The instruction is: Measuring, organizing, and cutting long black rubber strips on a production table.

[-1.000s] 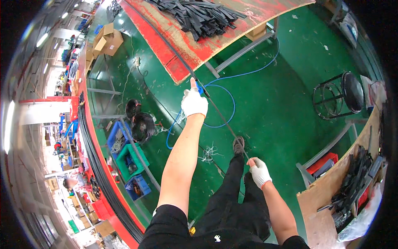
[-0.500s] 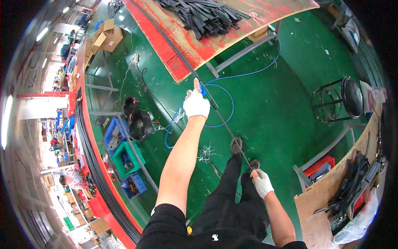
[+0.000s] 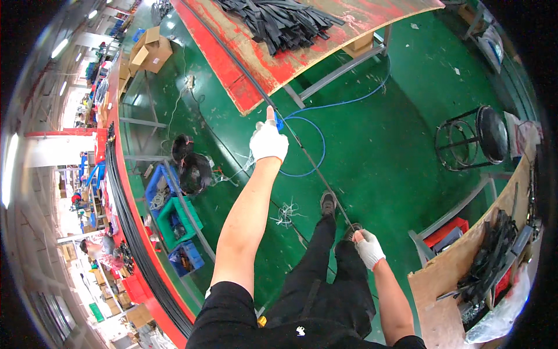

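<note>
My left hand [image 3: 268, 141], in a white glove with bare fingertips, is out ahead near the corner of a red worn table [image 3: 235, 87]. Its fingers curl round a blue tool [image 3: 279, 123] on a blue hose [image 3: 324, 145]; the glove hides most of the tool. The thumb stretches along a long black strip [image 3: 238, 61] that comes off the table. From there a thin dark rod [image 3: 317, 168] slants down to my right hand [image 3: 368, 249]. That hand, gloved alike, is closed in a pinch on the rod's near end, in front of my legs.
A heap of flat black strips [image 3: 285, 26] lies on the table. To the right stand a round black stool [image 3: 491, 135] and a wooden bench [image 3: 430, 296] with black parts. Left are crates [image 3: 195, 215], black coils [image 3: 195, 173] and a red-edged rack [image 3: 131, 215]. White scraps [image 3: 286, 214] litter the green floor.
The view has shifted slightly. My left hand appears a little further left, and my right hand a little higher. Both keep their grip; the rod still spans between them.
</note>
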The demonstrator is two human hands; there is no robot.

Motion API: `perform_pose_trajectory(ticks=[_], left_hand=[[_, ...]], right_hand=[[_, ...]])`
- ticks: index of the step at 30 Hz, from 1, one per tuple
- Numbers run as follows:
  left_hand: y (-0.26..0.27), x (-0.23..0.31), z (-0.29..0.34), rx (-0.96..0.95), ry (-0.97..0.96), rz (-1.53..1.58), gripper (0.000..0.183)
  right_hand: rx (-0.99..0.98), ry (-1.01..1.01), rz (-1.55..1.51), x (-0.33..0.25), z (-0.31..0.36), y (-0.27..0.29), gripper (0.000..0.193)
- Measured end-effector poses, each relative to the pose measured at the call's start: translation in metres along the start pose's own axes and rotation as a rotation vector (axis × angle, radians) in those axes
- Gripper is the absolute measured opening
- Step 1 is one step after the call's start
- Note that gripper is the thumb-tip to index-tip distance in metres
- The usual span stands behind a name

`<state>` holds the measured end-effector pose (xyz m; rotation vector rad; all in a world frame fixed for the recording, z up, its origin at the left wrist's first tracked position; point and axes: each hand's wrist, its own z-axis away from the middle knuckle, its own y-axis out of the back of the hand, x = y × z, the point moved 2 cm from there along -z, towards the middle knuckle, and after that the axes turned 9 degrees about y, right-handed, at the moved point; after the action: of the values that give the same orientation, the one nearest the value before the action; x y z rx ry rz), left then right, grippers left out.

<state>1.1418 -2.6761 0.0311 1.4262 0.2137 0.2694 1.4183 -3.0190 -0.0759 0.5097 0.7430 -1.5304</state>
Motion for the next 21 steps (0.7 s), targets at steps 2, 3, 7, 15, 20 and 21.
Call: perform_pose_trajectory(ticks=[2, 3, 7, 15, 20, 21], left_hand=[[0.006, 0.000, 0.000, 0.071, -0.019, -0.165, 0.092], [0.009, 0.003, 0.002, 0.065, -0.018, -0.151, 0.091], [0.015, 0.003, 0.001, 0.021, -0.012, -0.032, 0.088], [0.012, 0.008, -0.004, -0.099, -0.036, -0.053, 0.097], [0.011, -0.004, -0.015, -0.096, -0.066, -0.011, 0.099], [0.010, -0.008, -0.017, -0.102, -0.067, 0.007, 0.100]], right_hand=[[-0.004, 0.019, -0.005, -0.003, 0.002, -0.001, 0.032], [-0.002, 0.019, 0.000, -0.002, 0.002, 0.000, 0.032], [0.006, 0.068, 0.046, 0.001, -0.003, 0.009, 0.033], [-0.004, -0.019, -0.045, -0.007, 0.022, 0.000, 0.034], [-0.011, -0.041, -0.080, -0.003, 0.023, 0.001, 0.032], [-0.013, -0.048, -0.078, -0.006, 0.025, 0.001, 0.032]])
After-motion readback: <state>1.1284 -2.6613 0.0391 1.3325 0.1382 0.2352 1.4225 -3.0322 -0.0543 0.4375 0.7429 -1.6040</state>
